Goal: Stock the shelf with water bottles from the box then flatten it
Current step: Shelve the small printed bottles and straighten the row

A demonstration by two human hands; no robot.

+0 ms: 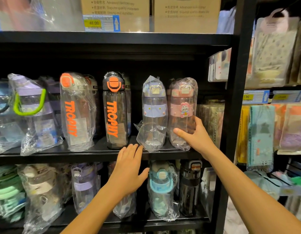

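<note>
Forearms: both bare, entering from the bottom edge, cut off at the frame, reaching up and forward to the middle shelf (pixel 95 155).
Left hand (pixel 127 168): palm down and forward, fingers (pixel 129 149) spread flat and loose, holding nothing; the tips lie at the shelf's front edge, just below the lilac bottle's wrap.
Right hand (pixel 196 135): opened wide around the lower half of the pink bottle (pixel 182 114); thumb on its front, remaining fingers wrapped round its right side and mostly hidden behind it.
Pink bottle: upright in clear wrap, rabbit badge on its band, standing on the middle shelf at the right end of the row, inside the right-hand grasp.
Lilac bottle (pixel 154 114): upright, bagged, just left of the pink one, directly above the left fingertips.
Black bottle (pixel 115 110): orange lettering, up and left of the left fingers.
Clear bottle (pixel 77 112): same lettering, bagged, further left.
Hard to make out: bottles behind the front row are lost in shadow; far-left bottles blurred by glare on wrap.
Lower shelf: bagged bottles partly covered by both arms.
Cardboard cartons (pixel 151 12): top shelf, cut off by the upper edge.
</note>
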